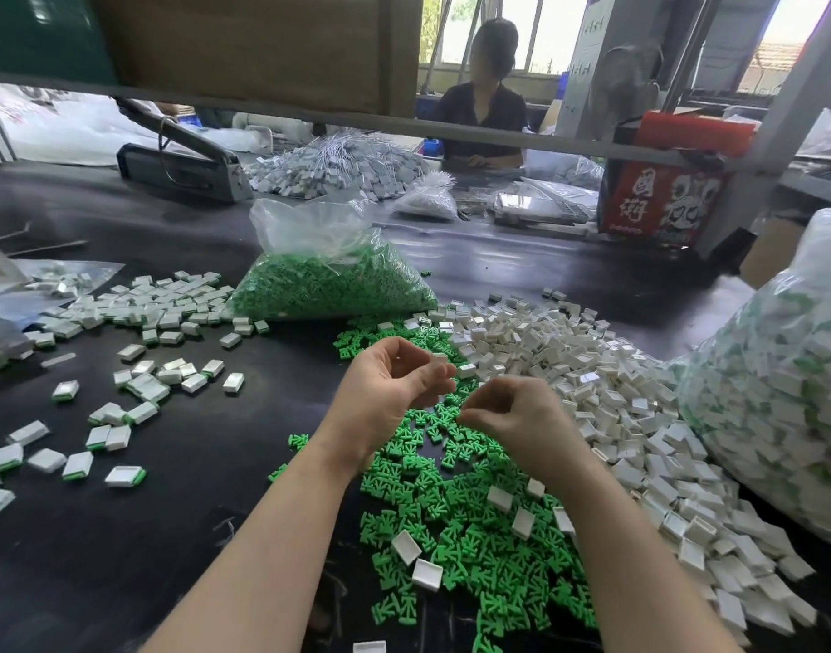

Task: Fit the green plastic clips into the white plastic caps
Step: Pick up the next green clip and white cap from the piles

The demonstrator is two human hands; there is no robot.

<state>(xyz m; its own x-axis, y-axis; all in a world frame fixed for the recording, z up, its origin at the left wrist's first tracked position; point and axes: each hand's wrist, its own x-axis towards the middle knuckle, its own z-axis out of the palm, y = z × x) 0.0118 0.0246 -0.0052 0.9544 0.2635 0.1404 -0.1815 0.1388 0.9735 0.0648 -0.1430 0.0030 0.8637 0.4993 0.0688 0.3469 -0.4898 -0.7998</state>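
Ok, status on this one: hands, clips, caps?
Left hand and right hand raised over green clips, fingers curled; held parts too small to tell. Loose caps right, fitted caps left. Nothing in the way.

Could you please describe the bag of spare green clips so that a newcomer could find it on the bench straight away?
Start at the black table and look past the loose green clips under the hands. Behind them lies a clear plastic bag stuffed with green clips, its open neck puffed upward. The big bag at the right holds mostly white parts.
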